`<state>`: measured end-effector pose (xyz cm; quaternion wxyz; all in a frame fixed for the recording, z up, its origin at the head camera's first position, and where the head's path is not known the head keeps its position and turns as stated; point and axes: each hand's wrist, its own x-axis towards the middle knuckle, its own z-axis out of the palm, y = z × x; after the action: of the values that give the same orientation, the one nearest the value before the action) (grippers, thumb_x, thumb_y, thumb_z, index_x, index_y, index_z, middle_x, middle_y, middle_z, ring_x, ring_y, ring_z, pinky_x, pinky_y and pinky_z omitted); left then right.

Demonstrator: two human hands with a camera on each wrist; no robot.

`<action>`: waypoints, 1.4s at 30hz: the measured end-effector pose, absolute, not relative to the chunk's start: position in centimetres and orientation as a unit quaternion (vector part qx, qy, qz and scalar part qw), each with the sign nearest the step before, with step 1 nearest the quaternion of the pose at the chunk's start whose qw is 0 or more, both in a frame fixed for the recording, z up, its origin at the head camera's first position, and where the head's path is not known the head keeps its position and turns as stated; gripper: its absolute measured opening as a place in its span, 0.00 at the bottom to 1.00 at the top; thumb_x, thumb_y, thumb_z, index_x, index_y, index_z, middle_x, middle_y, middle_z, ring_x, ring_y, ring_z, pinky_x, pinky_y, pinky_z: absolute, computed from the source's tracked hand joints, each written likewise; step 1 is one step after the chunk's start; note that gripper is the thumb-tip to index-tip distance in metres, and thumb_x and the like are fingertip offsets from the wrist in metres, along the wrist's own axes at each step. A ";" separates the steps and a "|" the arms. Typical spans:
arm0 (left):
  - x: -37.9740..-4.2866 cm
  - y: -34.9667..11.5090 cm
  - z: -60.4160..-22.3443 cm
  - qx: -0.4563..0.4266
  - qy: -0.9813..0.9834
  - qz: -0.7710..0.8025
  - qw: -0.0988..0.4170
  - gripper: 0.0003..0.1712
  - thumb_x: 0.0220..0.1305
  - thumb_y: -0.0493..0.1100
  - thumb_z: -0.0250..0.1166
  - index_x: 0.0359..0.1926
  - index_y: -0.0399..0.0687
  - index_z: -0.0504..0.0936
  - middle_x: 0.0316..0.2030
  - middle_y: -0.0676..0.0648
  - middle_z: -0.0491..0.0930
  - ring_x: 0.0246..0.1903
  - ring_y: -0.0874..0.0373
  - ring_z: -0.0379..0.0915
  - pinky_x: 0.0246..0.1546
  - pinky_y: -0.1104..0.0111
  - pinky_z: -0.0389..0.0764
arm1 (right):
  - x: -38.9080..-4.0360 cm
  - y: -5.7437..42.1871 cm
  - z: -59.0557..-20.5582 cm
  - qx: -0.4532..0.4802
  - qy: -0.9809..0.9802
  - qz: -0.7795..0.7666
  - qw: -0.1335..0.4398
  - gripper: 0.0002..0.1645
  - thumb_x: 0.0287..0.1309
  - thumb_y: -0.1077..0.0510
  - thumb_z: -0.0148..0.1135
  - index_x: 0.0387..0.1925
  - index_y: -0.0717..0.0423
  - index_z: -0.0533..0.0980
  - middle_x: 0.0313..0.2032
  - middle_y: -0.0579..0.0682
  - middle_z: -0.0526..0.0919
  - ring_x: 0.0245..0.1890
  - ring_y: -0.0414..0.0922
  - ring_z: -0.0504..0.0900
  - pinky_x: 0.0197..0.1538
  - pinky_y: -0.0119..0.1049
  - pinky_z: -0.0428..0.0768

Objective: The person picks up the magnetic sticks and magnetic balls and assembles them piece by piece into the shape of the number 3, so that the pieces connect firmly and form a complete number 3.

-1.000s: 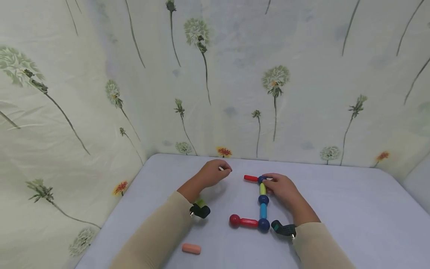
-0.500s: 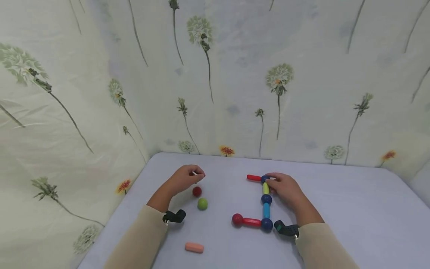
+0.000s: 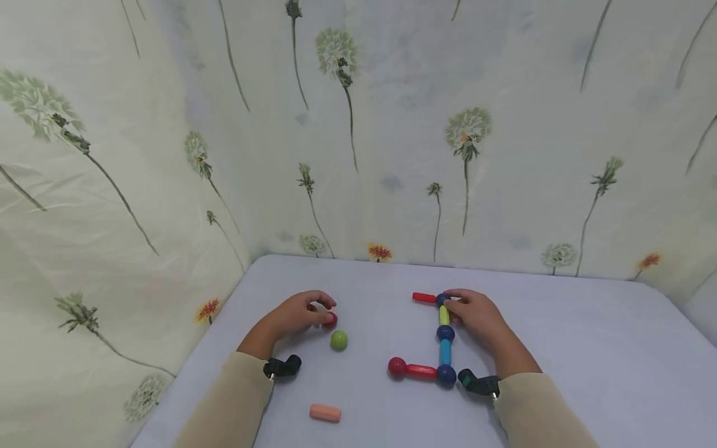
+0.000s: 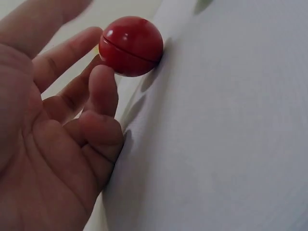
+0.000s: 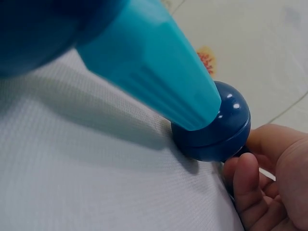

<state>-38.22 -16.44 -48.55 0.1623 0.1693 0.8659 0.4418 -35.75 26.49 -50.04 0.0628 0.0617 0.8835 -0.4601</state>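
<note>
My left hand (image 3: 299,314) is at a glossy red ball (image 3: 333,320) on the left of the table, its thumb overlapping the ball in the head view. The left wrist view shows the ball (image 4: 132,45) at the fingertips, fingers spread. My right hand (image 3: 475,316) pinches the far dark blue ball (image 3: 441,300) where a yellow rod (image 3: 444,315) joins it. From that ball a red rod (image 3: 424,298) points left. Toward me the chain runs through a middle blue ball (image 3: 445,333), a light blue rod (image 3: 445,353) and a near blue ball (image 3: 446,375).
A second red rod (image 3: 421,371) leads left from the near blue ball to a joined red ball (image 3: 397,367). One green ball (image 3: 338,340) lies beside the left hand. Closer to me is a loose salmon rod (image 3: 325,413). Flowered cloth (image 3: 386,155) hangs behind the white table (image 3: 605,348).
My left hand has moved left and down to the loose red ball, uncovering it and the green ball on the way. My right hand keeps its grip at the chain's far end.
</note>
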 end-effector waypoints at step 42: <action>-40.7 -10.5 -47.8 0.161 0.924 0.322 0.131 0.15 0.64 0.47 0.77 0.50 0.57 0.87 0.44 0.54 0.83 0.47 0.56 0.76 0.53 0.58 0.80 | -35.8 26.6 -49.7 0.057 0.888 -0.451 0.069 0.29 0.75 0.44 0.59 0.71 0.50 0.74 0.35 0.52 0.83 0.37 0.48 0.80 0.39 0.37 0.76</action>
<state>-40.71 -10.51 -47.77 0.1306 0.1612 0.9236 0.3224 -35.75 26.56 -49.72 0.0690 0.0566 0.8882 -0.4507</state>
